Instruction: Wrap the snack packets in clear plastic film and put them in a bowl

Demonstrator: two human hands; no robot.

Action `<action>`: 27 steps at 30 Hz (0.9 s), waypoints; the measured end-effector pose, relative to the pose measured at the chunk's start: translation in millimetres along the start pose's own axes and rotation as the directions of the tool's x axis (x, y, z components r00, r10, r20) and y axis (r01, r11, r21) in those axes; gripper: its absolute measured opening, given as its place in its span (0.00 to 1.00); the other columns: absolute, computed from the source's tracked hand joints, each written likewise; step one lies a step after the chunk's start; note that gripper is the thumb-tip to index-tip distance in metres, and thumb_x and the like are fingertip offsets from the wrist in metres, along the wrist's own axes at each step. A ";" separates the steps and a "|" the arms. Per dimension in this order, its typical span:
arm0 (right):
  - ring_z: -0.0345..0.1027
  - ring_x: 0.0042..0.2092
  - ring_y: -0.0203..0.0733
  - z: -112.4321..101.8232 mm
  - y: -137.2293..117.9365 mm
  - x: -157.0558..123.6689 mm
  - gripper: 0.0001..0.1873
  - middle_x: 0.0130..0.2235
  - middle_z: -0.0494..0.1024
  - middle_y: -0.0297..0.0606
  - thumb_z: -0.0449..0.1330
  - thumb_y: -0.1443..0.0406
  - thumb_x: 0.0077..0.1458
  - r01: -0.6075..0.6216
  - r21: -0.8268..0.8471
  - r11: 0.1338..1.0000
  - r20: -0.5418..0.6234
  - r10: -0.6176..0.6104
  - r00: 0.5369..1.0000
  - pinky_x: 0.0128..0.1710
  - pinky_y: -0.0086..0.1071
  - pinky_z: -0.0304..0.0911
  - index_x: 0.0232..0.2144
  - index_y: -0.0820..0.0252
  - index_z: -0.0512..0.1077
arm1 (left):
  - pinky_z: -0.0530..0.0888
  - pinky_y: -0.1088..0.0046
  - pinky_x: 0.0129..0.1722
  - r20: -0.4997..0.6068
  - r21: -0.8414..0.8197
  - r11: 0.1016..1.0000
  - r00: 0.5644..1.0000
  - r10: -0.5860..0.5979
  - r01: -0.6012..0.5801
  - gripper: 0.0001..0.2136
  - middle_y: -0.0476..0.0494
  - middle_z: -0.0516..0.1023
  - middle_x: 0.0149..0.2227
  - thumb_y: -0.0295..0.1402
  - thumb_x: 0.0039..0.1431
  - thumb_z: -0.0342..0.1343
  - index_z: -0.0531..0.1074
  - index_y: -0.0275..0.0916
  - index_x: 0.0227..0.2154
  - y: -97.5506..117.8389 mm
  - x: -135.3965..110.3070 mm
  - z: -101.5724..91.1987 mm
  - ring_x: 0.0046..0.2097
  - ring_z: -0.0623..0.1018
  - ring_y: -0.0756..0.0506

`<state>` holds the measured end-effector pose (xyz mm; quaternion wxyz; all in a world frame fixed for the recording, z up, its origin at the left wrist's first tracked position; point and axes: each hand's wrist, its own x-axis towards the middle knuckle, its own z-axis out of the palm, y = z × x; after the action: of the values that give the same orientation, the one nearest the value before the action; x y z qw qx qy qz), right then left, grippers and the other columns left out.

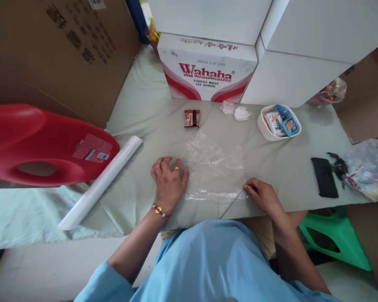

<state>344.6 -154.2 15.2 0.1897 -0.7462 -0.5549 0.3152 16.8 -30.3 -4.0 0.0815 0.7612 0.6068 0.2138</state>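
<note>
A clear plastic bag (217,167) lies spread flat on the cloth-covered table in front of me. My left hand (170,178) rests at the bag's left edge, palm down with the fingers apart and slightly bent. At the lower right corner of the bag, my right hand (262,193) has its thumb and forefinger pinched on the plastic. Just beyond the bag sits a small red-and-black wrapped snack (192,118). Two crumpled tissues (234,110), one pinkish and one white, lie to the right of the snack.
A white roll (101,182) and a red jug (50,144) lie to the left. Behind stands a Wahaha water carton (208,69). On the right are a white tub of packets (266,131), a black phone (324,177), keys (339,167) and a filled plastic bag (370,167).
</note>
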 end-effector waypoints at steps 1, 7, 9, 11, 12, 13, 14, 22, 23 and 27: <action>0.77 0.34 0.48 -1.6 -1.6 1.8 0.15 0.32 0.84 0.39 0.57 0.52 0.61 0.002 -0.023 1.000 0.000 -0.002 1.000 0.35 0.37 0.64 0.33 0.52 0.77 | 0.58 0.39 0.68 -0.030 0.009 1.000 0.999 0.022 -0.022 0.18 0.24 0.71 0.62 0.39 0.69 0.55 0.79 0.36 0.54 0.0 -0.7 0.6 0.69 0.63 0.25; 0.76 0.35 0.46 -6.1 -17.3 15.8 0.16 0.34 0.83 0.40 0.55 0.52 0.63 0.039 -0.053 0.998 -0.091 -0.044 0.995 0.37 0.35 0.65 0.35 0.55 0.76 | 0.60 0.48 0.68 0.046 -0.004 0.889 0.888 0.457 -0.457 0.24 0.38 0.80 0.58 0.23 0.69 0.48 0.75 0.50 0.61 -5.0 6.4 5.8 0.64 0.72 0.38; 0.76 0.35 0.46 -6.6 -20.7 18.9 0.16 0.34 0.83 0.40 0.55 0.53 0.63 0.056 -0.054 0.997 -0.108 -0.061 0.992 0.37 0.35 0.65 0.35 0.55 0.76 | 0.62 0.53 0.69 0.189 -0.087 0.800 0.778 0.599 -0.594 0.27 0.40 0.78 0.63 0.21 0.68 0.46 0.71 0.48 0.66 -7.0 18.7 7.1 0.65 0.73 0.41; 0.75 0.34 0.45 -7.6 -21.5 19.8 0.16 0.33 0.82 0.40 0.54 0.53 0.63 0.065 -0.063 0.996 -0.119 -0.073 0.990 0.36 0.35 0.65 0.35 0.55 0.76 | 0.61 0.53 0.71 0.291 -0.165 0.763 0.709 0.643 -0.625 0.28 0.38 0.72 0.69 0.23 0.68 0.45 0.66 0.44 0.69 -7.9 32.7 8.3 0.68 0.71 0.42; 0.75 0.34 0.45 -8.4 -20.8 19.1 0.16 0.33 0.82 0.40 0.54 0.53 0.63 0.064 -0.069 0.996 -0.126 -0.073 0.989 0.36 0.35 0.64 0.35 0.55 0.76 | 0.59 0.52 0.72 0.323 -0.185 0.772 0.705 0.632 -0.608 0.28 0.37 0.68 0.71 0.26 0.70 0.45 0.63 0.41 0.71 -7.9 39.0 8.9 0.70 0.69 0.41; 0.74 0.33 0.45 -9.3 -19.4 17.8 0.17 0.32 0.82 0.40 0.54 0.52 0.63 0.058 -0.075 0.996 -0.131 -0.068 0.989 0.36 0.35 0.64 0.35 0.55 0.76 | 0.57 0.49 0.74 0.346 -0.191 0.795 0.718 0.604 -0.576 0.28 0.35 0.64 0.73 0.30 0.72 0.45 0.60 0.39 0.72 -7.4 44.0 9.4 0.72 0.66 0.40; 0.74 0.33 0.45 -10.1 -17.6 15.8 0.17 0.32 0.82 0.40 0.54 0.51 0.63 0.048 -0.078 0.996 -0.134 -0.058 0.989 0.35 0.35 0.64 0.34 0.55 0.76 | 0.55 0.46 0.75 0.363 -0.185 0.823 0.741 0.565 -0.537 0.28 0.34 0.61 0.75 0.35 0.73 0.45 0.57 0.38 0.74 -6.5 47.6 10.0 0.74 0.63 0.39; 0.74 0.33 0.46 -15.0 5.3 -7.8 0.20 0.31 0.81 0.39 0.53 0.49 0.63 -0.043 -0.088 0.995 -0.032 0.040 0.999 0.35 0.35 0.64 0.33 0.55 0.75 | 0.40 0.31 0.74 0.397 0.037 0.960 0.886 0.240 -0.277 0.32 0.33 0.51 0.78 0.46 0.76 0.35 0.51 0.36 0.76 10.5 45.9 12.1 0.78 0.54 0.34; 0.74 0.32 0.45 -18.0 7.0 -9.5 0.20 0.30 0.81 0.38 0.53 0.48 0.63 -0.042 -0.096 0.994 0.016 0.044 0.999 0.34 0.35 0.63 0.33 0.54 0.74 | 0.41 0.31 0.74 0.405 0.057 0.962 0.887 0.223 -0.267 0.33 0.33 0.49 0.78 0.48 0.76 0.36 0.50 0.35 0.76 12.2 45.6 11.9 0.78 0.53 0.33; 0.74 0.31 0.45 -35.0 -1.1 -6.2 0.19 0.30 0.81 0.37 0.53 0.50 0.66 -0.003 -0.121 0.993 -0.022 0.001 1.000 0.33 0.36 0.65 0.33 0.55 0.76 | 0.42 0.31 0.74 0.436 0.117 0.957 0.879 0.191 -0.266 0.37 0.32 0.45 0.79 0.53 0.74 0.37 0.47 0.33 0.77 15.6 45.4 11.2 0.79 0.50 0.32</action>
<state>366.6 -157.4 43.1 0.1498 -0.7602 -0.5702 0.2731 43.2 10.8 2.3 0.1176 0.8599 0.4967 -0.0007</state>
